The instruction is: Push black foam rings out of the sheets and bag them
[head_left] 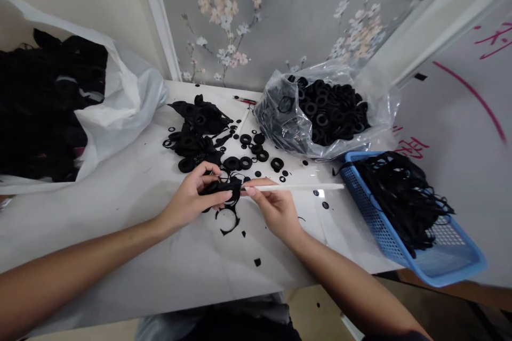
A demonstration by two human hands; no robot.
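My left hand point(202, 190) is closed around a black rubber piece point(233, 187) with thin scrap edging. A curved strip of that scrap point(234, 219) hangs below my fingers. In my right hand point(277, 208) is a slim white stick point(304, 187), pinched between thumb and fingers and pointing out to the right. Its left end meets the black piece, though the exact contact is hidden by my fingertips. Just beyond my hands lie several loose black rubber rings point(245, 162) and small round discs. A heap of black rubber pieces point(198, 117) sits behind my left hand.
A white sack point(136, 90) full of black pieces stands at left. At the back right is a clear plastic bag point(276, 112) of black rings. A blue basket point(436, 272) holding black strips sits at the table's right edge. A red pen point(245, 100) lies behind.
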